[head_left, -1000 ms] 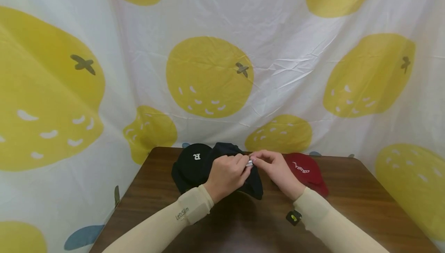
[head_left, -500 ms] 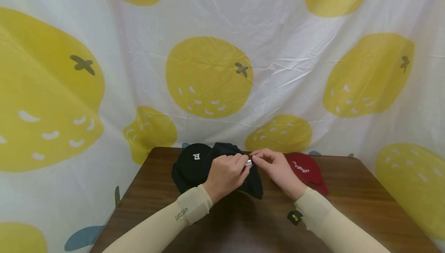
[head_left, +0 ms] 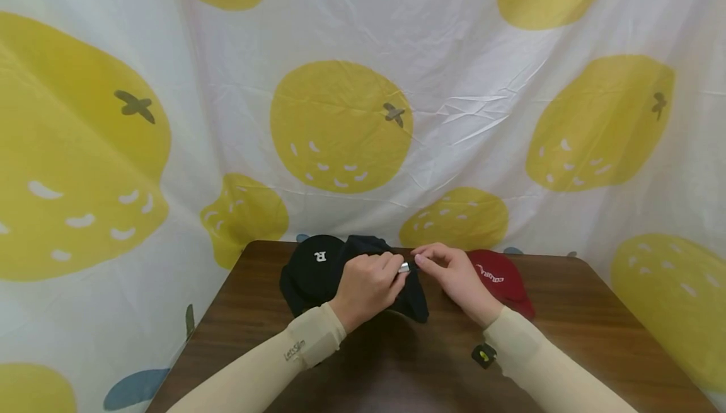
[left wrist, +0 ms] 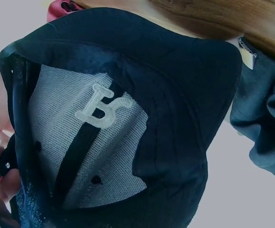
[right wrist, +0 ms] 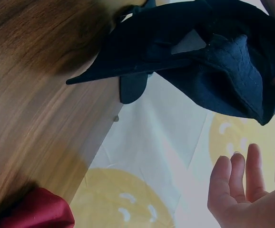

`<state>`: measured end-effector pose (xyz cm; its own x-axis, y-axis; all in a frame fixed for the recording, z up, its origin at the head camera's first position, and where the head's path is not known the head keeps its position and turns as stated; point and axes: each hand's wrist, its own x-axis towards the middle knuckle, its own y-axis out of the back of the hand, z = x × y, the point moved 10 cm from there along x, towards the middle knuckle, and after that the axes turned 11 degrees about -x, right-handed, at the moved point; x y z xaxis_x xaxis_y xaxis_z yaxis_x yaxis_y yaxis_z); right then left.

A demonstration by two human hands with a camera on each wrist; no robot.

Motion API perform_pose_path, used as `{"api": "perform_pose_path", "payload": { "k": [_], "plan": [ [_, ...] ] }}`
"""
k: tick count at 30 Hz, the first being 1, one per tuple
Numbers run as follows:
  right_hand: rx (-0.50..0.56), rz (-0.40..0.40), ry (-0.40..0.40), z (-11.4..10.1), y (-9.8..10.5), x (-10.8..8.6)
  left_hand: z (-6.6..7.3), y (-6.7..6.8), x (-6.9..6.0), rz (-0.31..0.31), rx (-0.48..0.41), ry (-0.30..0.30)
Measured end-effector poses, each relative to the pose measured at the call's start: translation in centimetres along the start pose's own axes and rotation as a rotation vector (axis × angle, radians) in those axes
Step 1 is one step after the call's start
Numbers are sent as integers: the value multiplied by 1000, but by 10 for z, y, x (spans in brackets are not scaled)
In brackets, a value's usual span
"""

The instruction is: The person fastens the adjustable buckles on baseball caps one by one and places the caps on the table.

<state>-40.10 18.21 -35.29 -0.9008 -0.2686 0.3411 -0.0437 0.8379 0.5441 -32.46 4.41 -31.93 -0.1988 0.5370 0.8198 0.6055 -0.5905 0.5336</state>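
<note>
A dark navy baseball cap (head_left: 416,304) is held above the table, tilted so that its inside, with pale mesh and a raised letter, faces the left wrist view. My left hand (head_left: 365,288) grips the cap at its back strap, beside a small silver buckle (head_left: 404,267). From the other side, thumb and forefinger of my right hand (head_left: 458,282) pinch the dark end of the strap (head_left: 412,265). The right wrist view has the navy cap (right wrist: 223,71) up top and my right hand (right wrist: 247,194) below; the pinching fingertips are cut off there.
Behind and left of the held cap lies a black cap (head_left: 309,277) with a white R. A red cap (head_left: 501,284) with white lettering lies to the right, past my right hand. All are at the brown wooden table's (head_left: 567,312) far side, before a lemon-print curtain (head_left: 351,22).
My right hand has shifted slightly right, away from my left hand. More of the dark strap now shows between the buckle and the right fingertips. The other caps have stayed put.
</note>
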Motion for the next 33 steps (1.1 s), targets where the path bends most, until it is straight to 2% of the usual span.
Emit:
{"api": "perform_pose_path", "payload": {
  "k": [9, 17, 33],
  "plan": [
    [-33, 1, -1, 1, 1, 1, -1, 1, -2, 0, -5, -1],
    [-74, -3, 19, -31, 5, -11, -2, -1, -5, -7, -8, -8],
    [-119, 6, 47, -33, 8, -11, -3, -5, -8, -36, -8, 7]
  ]
}}
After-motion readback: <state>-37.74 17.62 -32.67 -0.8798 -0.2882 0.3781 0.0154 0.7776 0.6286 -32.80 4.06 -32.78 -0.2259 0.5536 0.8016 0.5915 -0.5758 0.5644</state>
